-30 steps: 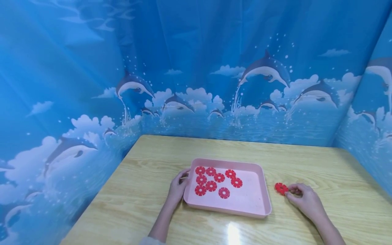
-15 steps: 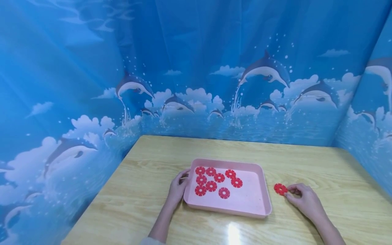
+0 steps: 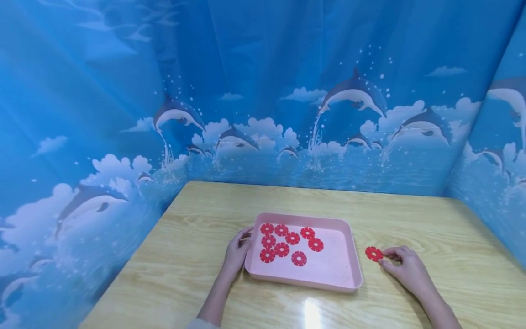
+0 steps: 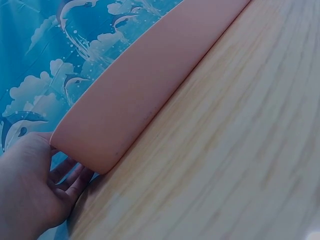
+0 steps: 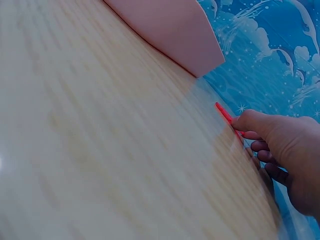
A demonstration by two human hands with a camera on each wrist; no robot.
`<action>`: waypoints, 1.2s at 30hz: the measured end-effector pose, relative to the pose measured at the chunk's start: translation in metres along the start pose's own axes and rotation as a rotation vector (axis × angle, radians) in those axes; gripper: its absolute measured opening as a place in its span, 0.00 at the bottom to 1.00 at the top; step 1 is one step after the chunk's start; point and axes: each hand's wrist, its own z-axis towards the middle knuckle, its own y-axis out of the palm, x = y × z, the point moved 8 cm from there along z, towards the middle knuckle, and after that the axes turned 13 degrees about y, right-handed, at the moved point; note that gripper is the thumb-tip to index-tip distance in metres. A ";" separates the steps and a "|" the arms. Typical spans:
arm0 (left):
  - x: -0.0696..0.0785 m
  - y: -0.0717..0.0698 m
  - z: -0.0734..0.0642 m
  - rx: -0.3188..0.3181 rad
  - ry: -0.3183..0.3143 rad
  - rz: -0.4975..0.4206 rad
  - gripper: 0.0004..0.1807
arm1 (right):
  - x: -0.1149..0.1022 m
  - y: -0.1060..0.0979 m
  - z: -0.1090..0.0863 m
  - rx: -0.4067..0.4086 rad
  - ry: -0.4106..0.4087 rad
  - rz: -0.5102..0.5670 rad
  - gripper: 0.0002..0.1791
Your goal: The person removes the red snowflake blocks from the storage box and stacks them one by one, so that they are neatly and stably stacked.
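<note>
At the far left, a blue curtain (image 3: 82,109) printed with dolphins, clouds and waves hangs beside the wood-grained bench (image 3: 172,265) and runs along its back edge. A pale sleeve (image 3: 201,323) shows at the bottom edge, at the end of the left forearm. The left hand (image 3: 236,251) holds the left side of a pink tray, thumb up by the rim and bent fingers lower down the outside wall; how far the fingertips reach beneath it is hidden.

The tray (image 3: 334,262) lies flat on the bench, a little askew. In it are nine red notched discs (image 3: 299,258), each with a hole in the middle, most of them gathered toward its left half. The right part of the tray's floor is bare. Below the tray, a bright patch of light (image 3: 311,313) shines on the bench.

Just beyond the tray's right wall, apart from it, is one more red disc (image 3: 374,254). The right hand (image 3: 408,272) pinches its right edge between thumb and forefinger, the other fingers curled under. Whether the disc touches the bench cannot be told.
</note>
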 end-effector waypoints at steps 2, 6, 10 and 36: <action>0.000 -0.001 0.000 0.002 0.009 0.003 0.20 | -0.001 0.000 0.001 0.001 -0.005 0.003 0.12; 0.000 -0.001 0.000 0.001 0.018 0.004 0.19 | 0.000 0.000 0.000 -0.015 0.003 -0.001 0.13; 0.000 -0.001 0.000 0.001 0.021 0.001 0.19 | 0.000 0.000 -0.001 -0.025 0.005 0.004 0.13; 0.002 0.000 -0.001 0.010 -0.007 -0.007 0.19 | -0.079 -0.002 0.011 -0.081 -0.076 0.138 0.12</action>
